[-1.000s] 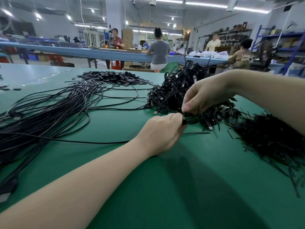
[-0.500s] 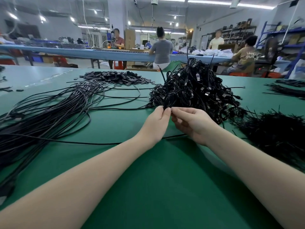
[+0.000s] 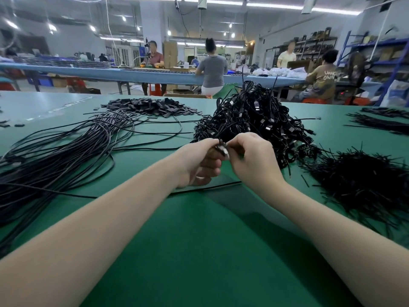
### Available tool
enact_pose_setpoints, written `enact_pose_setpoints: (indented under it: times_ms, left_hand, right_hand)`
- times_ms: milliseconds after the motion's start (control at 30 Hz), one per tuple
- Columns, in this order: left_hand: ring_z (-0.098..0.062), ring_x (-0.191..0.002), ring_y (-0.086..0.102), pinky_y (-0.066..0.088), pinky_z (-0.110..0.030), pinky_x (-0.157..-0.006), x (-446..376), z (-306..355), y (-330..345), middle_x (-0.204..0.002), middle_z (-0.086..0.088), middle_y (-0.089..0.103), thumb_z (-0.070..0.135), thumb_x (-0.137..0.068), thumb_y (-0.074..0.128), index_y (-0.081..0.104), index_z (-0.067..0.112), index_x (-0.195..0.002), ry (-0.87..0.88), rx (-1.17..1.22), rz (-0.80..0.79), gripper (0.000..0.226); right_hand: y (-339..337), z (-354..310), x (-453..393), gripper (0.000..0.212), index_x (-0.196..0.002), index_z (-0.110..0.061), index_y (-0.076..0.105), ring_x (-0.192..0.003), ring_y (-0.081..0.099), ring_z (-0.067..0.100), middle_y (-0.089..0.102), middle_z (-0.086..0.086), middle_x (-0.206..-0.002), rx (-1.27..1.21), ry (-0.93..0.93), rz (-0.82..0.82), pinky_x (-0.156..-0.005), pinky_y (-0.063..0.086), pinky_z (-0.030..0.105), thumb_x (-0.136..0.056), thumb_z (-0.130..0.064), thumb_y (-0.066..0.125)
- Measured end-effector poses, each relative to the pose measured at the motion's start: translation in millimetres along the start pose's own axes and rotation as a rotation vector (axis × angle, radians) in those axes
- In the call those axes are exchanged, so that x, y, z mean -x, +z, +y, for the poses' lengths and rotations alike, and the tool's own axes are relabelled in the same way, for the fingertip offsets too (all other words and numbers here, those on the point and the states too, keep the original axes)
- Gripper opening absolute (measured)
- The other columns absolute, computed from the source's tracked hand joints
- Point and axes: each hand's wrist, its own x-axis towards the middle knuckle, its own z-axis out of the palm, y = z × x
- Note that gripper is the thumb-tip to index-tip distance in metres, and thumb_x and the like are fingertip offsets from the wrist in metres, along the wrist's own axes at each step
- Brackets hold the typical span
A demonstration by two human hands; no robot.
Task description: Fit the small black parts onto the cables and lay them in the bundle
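My left hand (image 3: 199, 163) and my right hand (image 3: 252, 160) meet above the green table (image 3: 199, 251), fingertips together around a cable end (image 3: 222, 149) with a small black part on it. Both hands pinch it. The cable (image 3: 205, 189) trails under my wrists to the left. Right behind my hands rises a tangled heap of black cables (image 3: 261, 122). A long bundle of black cables (image 3: 55, 156) lies spread at the left. A flat pile of small black parts (image 3: 152, 107) sits at the back centre.
A pile of short thin black pieces (image 3: 363, 182) lies at the right, with more thin strands (image 3: 380, 122) at the far right. Beyond the table stands a long blue bench (image 3: 132, 73) where several people work. Shelving (image 3: 380, 56) lines the right wall.
My right hand came back from the tangled heap to meet my left hand. Both hands rose off the table and now pinch the cable end together.
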Motion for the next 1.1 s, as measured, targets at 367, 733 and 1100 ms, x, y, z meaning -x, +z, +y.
enact_pose_setpoints:
  times_ms: [367, 733, 1100]
  left_hand:
    - [-0.010, -0.089, 0.058, 0.045, -0.028, -0.087, 1, 14, 2, -0.095, 0.013, 0.072, 0.033, -0.096, 0.040, 0.078, 0.033, -0.076, 0.406, -0.117, 0.156, 0.043]
    - [-0.004, -0.075, 0.069, 0.053, -0.015, -0.062, 3, 6, -5, -0.081, 0.007, 0.071, 0.002, -0.089, 0.056, 0.068, 0.026, -0.093, 0.295, -0.204, -0.073, 0.027]
    - [-0.009, -0.050, 0.050, 0.033, -0.020, -0.050, 5, 18, -2, -0.053, 0.010, 0.054, 0.041, -0.094, 0.044, 0.057, 0.021, -0.047, 0.094, -0.104, 0.000, 0.053]
  right_hand:
    - [1, 3, 6, 0.004, -0.085, 0.001, 0.071, -0.077, 0.064, 0.033, 0.069, 0.011, -0.083, 0.031, -0.178, 0.116, -0.067, 0.053, 0.038, -0.082, -0.001, 0.069]
    - [-6, 4, 0, 0.010, -0.087, 0.000, 0.071, -0.077, 0.062, 0.031, 0.068, 0.010, -0.083, 0.004, -0.187, 0.184, -0.068, 0.049, 0.031, -0.082, 0.003, 0.063]
    - [-6, 2, 0, 0.007, -0.079, 0.002, 0.069, -0.070, 0.061, 0.031, 0.065, 0.014, -0.075, 0.013, -0.320, 0.251, -0.067, 0.044, 0.032, -0.082, 0.004, 0.063]
